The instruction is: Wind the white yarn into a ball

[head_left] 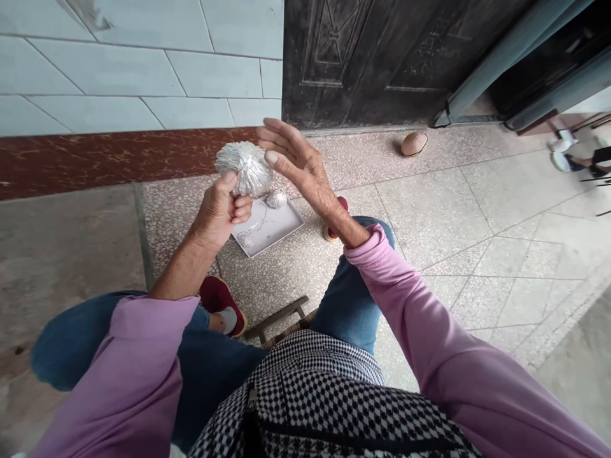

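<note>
My left hand [220, 208] is closed around the lower part of a silvery white ball of thread [244, 166], held up in front of me. My right hand [292, 159] hovers just right of the ball with its fingers stretched out and apart, fingertips close to the ball's right side. Whether a strand runs over those fingers I cannot make out. Below the hands, a flat white tray [281, 230] lies on the floor with a smaller silvery ball [276, 199] and a loose thin thread on it.
I sit on a low wooden stool [281, 320], knees apart, feet in red slippers [220, 304]. A dark door [382, 57] and tiled wall stand ahead. A small round tan object [414, 144] lies by the door. Someone's shoes [563, 151] show at the far right.
</note>
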Demonstrator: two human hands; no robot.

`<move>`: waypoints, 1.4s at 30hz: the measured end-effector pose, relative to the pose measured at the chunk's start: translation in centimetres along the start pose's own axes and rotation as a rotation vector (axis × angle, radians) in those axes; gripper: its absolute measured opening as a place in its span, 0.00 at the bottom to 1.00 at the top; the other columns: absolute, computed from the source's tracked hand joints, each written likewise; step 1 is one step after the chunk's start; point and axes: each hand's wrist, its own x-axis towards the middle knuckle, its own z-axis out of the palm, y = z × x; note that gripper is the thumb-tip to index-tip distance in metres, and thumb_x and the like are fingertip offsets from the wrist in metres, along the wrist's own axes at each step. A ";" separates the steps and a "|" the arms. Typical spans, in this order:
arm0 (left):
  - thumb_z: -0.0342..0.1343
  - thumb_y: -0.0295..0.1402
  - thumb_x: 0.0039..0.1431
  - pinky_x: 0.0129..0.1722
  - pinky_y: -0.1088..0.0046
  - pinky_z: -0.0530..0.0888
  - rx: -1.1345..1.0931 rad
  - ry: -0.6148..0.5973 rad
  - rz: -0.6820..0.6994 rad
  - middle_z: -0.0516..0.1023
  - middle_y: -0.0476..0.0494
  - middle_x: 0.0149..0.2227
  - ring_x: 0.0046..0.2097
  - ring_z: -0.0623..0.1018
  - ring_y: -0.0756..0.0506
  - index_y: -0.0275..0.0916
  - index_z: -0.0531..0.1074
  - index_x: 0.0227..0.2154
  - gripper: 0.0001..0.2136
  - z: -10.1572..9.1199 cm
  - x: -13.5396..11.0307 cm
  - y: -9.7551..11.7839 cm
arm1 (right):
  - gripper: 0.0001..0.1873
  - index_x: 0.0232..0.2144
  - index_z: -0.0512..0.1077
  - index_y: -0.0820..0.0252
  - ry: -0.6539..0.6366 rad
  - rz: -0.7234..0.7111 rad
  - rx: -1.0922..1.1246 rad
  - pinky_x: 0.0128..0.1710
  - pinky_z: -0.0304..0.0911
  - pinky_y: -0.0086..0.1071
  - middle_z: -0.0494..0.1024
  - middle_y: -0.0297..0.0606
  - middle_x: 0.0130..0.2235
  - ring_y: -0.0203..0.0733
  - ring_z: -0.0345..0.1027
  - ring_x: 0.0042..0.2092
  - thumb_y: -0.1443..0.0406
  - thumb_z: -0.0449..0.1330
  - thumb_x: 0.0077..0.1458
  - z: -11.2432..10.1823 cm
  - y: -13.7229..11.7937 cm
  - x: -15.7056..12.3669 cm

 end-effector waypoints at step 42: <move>0.72 0.29 0.64 0.23 0.70 0.51 0.245 0.160 0.229 0.61 0.56 0.24 0.25 0.56 0.53 0.38 0.81 0.36 0.05 0.2 -0.9 -0.6 | 0.67 0.83 0.78 0.51 0.038 0.027 -0.337 0.90 0.71 0.62 0.79 0.48 0.85 0.69 0.71 0.87 0.23 0.88 0.58 -1.0 4.7 2.6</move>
